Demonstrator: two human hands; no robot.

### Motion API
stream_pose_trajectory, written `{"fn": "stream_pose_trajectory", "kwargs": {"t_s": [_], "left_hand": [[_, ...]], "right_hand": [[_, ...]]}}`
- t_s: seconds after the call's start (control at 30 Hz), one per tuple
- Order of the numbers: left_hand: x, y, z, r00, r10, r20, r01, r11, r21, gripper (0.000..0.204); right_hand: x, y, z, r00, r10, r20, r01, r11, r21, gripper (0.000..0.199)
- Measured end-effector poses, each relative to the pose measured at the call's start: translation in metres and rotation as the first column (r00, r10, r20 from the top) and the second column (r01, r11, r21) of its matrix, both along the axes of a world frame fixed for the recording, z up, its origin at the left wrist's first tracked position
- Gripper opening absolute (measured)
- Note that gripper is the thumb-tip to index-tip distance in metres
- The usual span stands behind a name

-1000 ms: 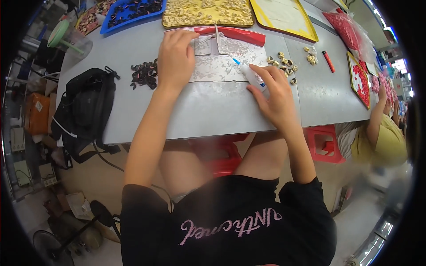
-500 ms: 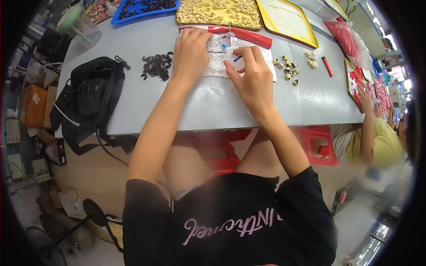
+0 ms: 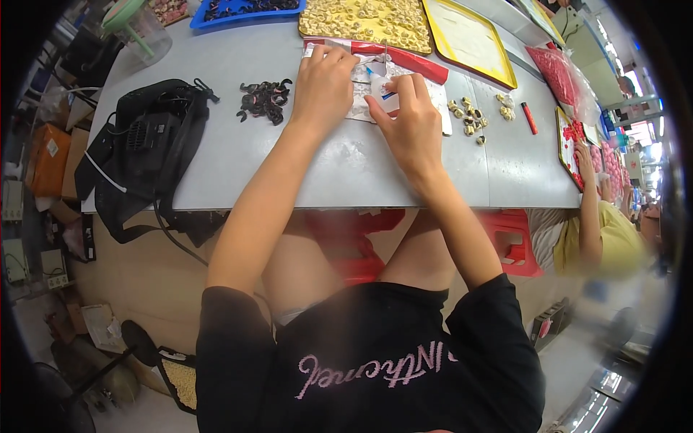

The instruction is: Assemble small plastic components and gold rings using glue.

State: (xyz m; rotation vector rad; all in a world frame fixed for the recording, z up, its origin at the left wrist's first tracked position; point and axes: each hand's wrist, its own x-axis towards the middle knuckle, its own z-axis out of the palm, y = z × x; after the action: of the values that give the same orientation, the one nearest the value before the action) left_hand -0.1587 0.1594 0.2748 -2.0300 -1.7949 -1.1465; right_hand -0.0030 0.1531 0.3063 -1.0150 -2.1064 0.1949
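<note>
The person's right hand [image 3: 411, 119] is holding a small white plastic squeeze bottle [image 3: 380, 92] at a slant, its pointed blue nozzle [image 3: 369, 71] facing away from the body, over a flat white board with grey blotches [image 3: 436, 101]. The step in hand is judged to be dispensing from this bottle. Good practice would be keeping the nozzle close to the spot, pressing the bottle wall lightly and evenly, and steadying the board so that it is not sliding. Excess would be risking smears on a surface already looking blotched.

Grip, right: thumb and fingers are standing apart by about the bottle's thickness, grasping its body from both sides; squeezing force cannot be told.

Grip, left: the left hand [image 3: 325, 86] is resting with bent fingers at the board's far left part, near a glossy red strip [image 3: 426, 67]. Whether it is pinching a piece or merely pressing cannot be told, the fingertips being partly hidden.

Loose black curved pieces [image 3: 268, 99] are lying left of the left hand; small cream-and-black pieces [image 3: 469, 115] are lying right of the board.
</note>
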Motion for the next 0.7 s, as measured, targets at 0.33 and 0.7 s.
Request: {"fn": "stream_pose_trajectory", "kwargs": {"t_s": [0.33,0.7], "left_hand": [[0.0,0.001,0.001,1.0,0.0,-0.004,0.0,1.0,0.002,0.033],[0.0,-0.002,0.002,0.999,0.008,-0.033,-0.008,1.0,-0.011,0.035]], "right_hand": [[-0.004,0.007,-0.005,0.991,-0.082,0.105,0.065,0.987,0.148,0.03],[0.008,-0.005,0.002,0.989,0.104,0.102,-0.093,0.991,-0.099,0.027]]}}
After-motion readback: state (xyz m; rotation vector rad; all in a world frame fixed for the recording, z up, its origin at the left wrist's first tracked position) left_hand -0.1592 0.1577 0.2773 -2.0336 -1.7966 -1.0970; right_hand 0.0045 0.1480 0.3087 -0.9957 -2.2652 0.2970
